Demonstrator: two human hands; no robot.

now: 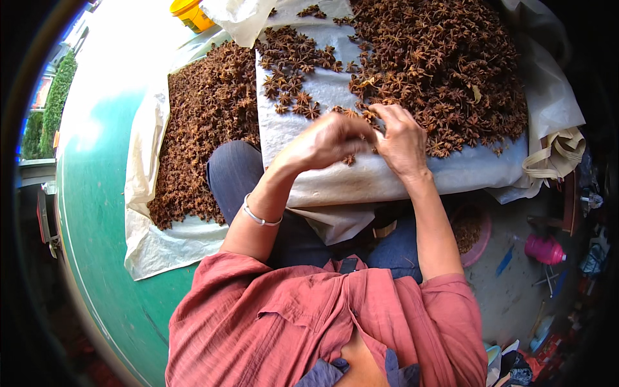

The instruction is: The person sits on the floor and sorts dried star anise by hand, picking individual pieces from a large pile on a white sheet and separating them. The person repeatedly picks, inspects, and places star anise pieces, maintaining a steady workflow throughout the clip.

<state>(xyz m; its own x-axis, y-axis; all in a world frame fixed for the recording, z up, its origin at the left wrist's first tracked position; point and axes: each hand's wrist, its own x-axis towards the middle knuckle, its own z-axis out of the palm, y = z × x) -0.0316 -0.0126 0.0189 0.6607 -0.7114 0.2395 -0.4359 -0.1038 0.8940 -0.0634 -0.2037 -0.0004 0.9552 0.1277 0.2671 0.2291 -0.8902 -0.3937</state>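
Note:
A large heap of dried star anise (435,72) lies on a white woven sheet (314,184) before me. My right hand (399,135) is at the heap's lower left edge, its fingers bent down among some pods; whether it grips one cannot be told. Close beside it is my left hand (333,140), blurred, its fingers curled toward the right hand and hiding what may be between them. Loose star anise pods (295,99) are scattered on the sheet beyond my left hand. A silver bangle (261,221) circles my left forearm.
More star anise (208,121) covers a second sheet (159,246) at left, over a green surface (106,232). A yellow bucket (191,13) stands at the top. Low at right are a pink basin (483,237) holding brown bits, a magenta bottle (544,249) and a cloth bag's handles (551,157).

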